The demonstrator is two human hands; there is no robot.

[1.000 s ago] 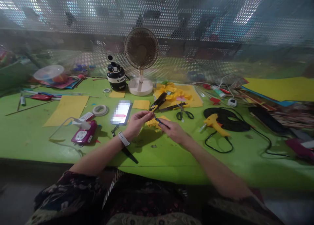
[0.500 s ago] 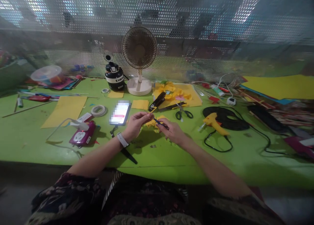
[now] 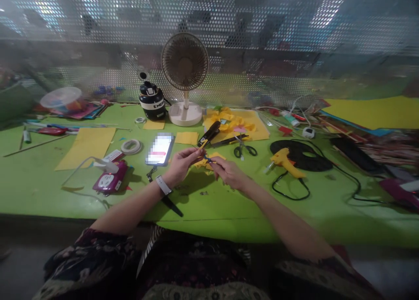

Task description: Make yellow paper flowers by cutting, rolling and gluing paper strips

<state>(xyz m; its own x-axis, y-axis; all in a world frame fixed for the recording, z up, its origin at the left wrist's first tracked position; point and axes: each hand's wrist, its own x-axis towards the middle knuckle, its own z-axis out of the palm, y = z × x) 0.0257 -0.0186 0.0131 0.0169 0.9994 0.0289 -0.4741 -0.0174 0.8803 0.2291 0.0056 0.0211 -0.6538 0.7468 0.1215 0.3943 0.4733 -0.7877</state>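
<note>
My left hand, with a pale band on its wrist, pinches a thin yellow strip that sticks up past the fingertips. Closed around a small, slim dark-blue object is my right hand; its exact kind is too small to make out. The blue piece bridges the gap between both sets of fingertips, above the table. Below and behind the hands lie crumpled yellow paper pieces, partly hidden by the fingers.
Scissors, a black-handled cutter and a yellow glue gun with its cord lie around the hands. A phone, tape roll and purple power socket are left. A fan stands behind.
The blue object has turned slightly between my fingertips, and the right fingers have shifted a little. The yellow strip's tip sits lower. Both hands stay in nearly the same place.
</note>
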